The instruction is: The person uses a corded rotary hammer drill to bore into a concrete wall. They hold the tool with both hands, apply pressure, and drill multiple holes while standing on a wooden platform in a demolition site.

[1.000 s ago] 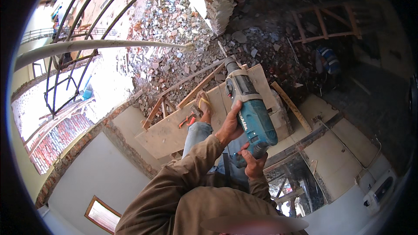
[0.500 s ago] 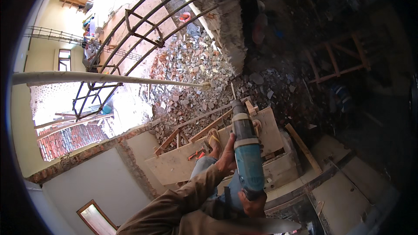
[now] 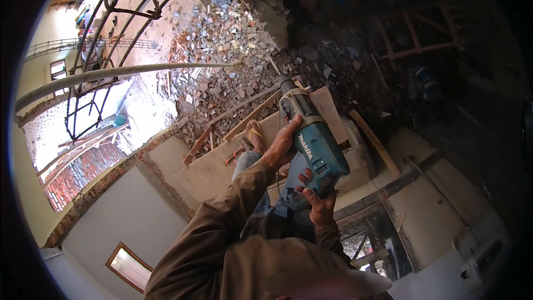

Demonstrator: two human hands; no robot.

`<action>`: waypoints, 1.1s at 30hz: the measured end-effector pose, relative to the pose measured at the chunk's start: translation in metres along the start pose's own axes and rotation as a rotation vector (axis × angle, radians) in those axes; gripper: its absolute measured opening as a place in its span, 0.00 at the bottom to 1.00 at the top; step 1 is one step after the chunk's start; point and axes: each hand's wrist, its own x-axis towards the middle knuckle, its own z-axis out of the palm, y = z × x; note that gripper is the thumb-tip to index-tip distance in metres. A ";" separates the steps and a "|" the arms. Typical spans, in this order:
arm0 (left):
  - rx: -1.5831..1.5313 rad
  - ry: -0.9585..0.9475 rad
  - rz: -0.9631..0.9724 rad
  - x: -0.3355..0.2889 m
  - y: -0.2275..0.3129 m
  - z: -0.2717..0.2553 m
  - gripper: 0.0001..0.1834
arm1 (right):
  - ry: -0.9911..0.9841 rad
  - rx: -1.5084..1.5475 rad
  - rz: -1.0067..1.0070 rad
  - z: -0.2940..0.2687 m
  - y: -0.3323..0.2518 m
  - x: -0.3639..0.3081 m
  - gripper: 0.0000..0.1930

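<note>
A teal and dark grey rotary hammer [image 3: 325, 155] is in front of me, its chisel-like bit [image 3: 274, 65] pointing up and away toward the rubble. My left hand [image 3: 284, 143] is closed round the middle of the body, thumb on top. Below the rear end, my right hand [image 3: 318, 203] cups the tool with its fingers curled against the casing and slightly apart. Part of the right hand's grip is hidden by the tool. The bit's tip appears close to the foot of a broken concrete column [image 3: 266, 5], but I cannot tell whether they touch.
Broken brick rubble [image 3: 222, 50] covers the floor below. A board [image 3: 205, 180] lies by my sandalled foot [image 3: 255, 136], with an orange-handled tool [image 3: 233, 157] on it. Rebar cage [image 3: 130, 11] and a pale pole [image 3: 133, 70] extend in from the left. A wooden frame [image 3: 411, 30] stands in shadow.
The rotary hammer has rolled and tilted, so its side now shows and its bit leans left. My right hand has shifted from the rear handle to under the rear end. The view has shifted.
</note>
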 end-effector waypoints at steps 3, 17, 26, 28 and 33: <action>0.096 0.004 0.004 0.004 -0.005 -0.005 0.28 | -0.002 0.029 0.035 0.007 0.008 -0.005 0.34; 0.192 0.120 -0.040 -0.004 -0.027 -0.054 0.28 | 0.105 0.422 0.292 -0.006 0.050 -0.010 0.26; 0.209 0.116 -0.024 -0.007 -0.013 -0.061 0.28 | 0.045 0.340 0.262 0.014 0.042 -0.012 0.36; 0.211 0.114 -0.015 -0.007 -0.011 -0.059 0.28 | 0.052 0.361 0.273 0.016 0.040 -0.011 0.36; 0.222 0.137 -0.013 -0.008 -0.008 -0.055 0.29 | 0.088 0.383 0.301 0.014 0.045 -0.010 0.35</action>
